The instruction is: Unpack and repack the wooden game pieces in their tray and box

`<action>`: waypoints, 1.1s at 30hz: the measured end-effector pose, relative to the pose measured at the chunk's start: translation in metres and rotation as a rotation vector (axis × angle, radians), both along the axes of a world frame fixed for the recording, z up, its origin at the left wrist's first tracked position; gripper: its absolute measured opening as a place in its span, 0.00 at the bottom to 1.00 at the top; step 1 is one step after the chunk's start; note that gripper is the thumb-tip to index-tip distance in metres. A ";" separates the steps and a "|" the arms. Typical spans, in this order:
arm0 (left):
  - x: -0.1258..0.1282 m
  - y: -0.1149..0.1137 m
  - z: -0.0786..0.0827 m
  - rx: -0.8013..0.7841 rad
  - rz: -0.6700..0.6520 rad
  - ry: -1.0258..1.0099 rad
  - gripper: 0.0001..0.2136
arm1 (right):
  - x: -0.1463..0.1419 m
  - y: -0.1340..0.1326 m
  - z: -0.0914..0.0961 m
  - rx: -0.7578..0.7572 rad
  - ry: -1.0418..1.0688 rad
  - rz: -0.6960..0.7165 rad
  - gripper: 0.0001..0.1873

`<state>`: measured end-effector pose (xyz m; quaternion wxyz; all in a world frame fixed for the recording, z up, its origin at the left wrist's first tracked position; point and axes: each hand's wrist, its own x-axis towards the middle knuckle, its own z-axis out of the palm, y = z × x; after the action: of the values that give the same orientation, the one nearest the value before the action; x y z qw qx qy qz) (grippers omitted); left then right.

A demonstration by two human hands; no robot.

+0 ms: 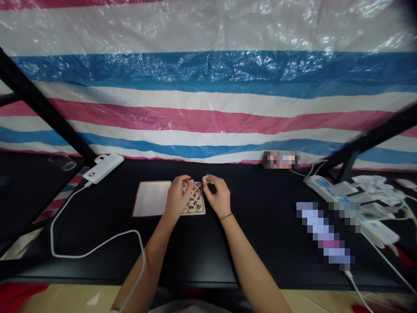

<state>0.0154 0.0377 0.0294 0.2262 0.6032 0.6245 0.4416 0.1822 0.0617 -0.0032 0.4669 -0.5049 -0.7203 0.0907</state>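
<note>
Round piece point(204, 179) just off the box's point(198, 213) far right corner, pinched in right hand point(220, 194), fingers nearly closed. Left hand point(176, 198) curls over box; grip can't be told. Apparently single-piece handling; next move calls for steady pinch. Boxed pieces point(198, 198): red, black Chinese characters, small. Power bank point(107, 167) logo illegible.

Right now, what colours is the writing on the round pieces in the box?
The round pieces show red or black writing, in the head view.

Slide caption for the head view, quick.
Left hand over a box of round pieces, right hand holding at least one beside it.
</note>
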 end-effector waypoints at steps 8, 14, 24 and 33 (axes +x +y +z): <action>-0.027 0.008 -0.003 -0.024 0.108 0.099 0.10 | 0.028 0.026 -0.026 -0.089 -0.061 -0.135 0.11; -0.026 0.008 -0.008 -0.032 0.091 0.092 0.09 | 0.025 0.028 -0.032 -0.161 -0.104 -0.073 0.11; -0.027 0.010 -0.008 -0.122 0.080 0.116 0.09 | 0.020 0.029 -0.030 -0.177 -0.122 -0.137 0.08; -0.034 0.005 -0.003 -0.293 0.237 0.551 0.13 | 0.011 0.041 -0.032 -0.202 -0.170 -0.207 0.07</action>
<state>-0.0186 0.0426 0.0264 0.0800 0.5840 0.7849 0.1907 0.1932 0.1026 -0.0354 0.3582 -0.6267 -0.6884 0.0710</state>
